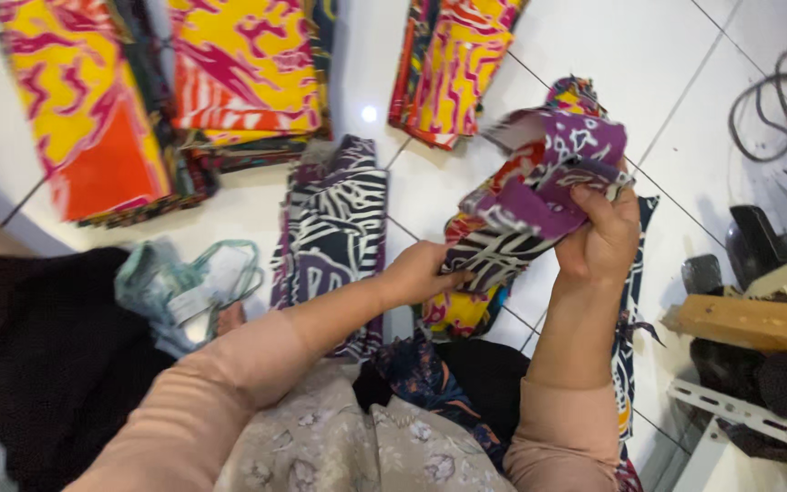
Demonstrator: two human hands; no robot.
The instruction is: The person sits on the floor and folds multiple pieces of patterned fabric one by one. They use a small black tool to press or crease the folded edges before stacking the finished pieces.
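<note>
Both hands clamped on one printed fabric bundle.
Right hand (601, 239) grips the purple-patterned fabric bundle (539, 196) at top; left hand (421, 273) pinches its lower edge, above the tiled floor (612, 55). Judged step: folding; next needs aligned edges. Folded stacks (248, 73) lie beyond.

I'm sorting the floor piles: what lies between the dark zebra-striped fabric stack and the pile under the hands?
In the head view, a bare strip of white tiled floor separates the dark zebra-striped fabric stack from that pile; the left hand and forearm cross it lower down.
</note>
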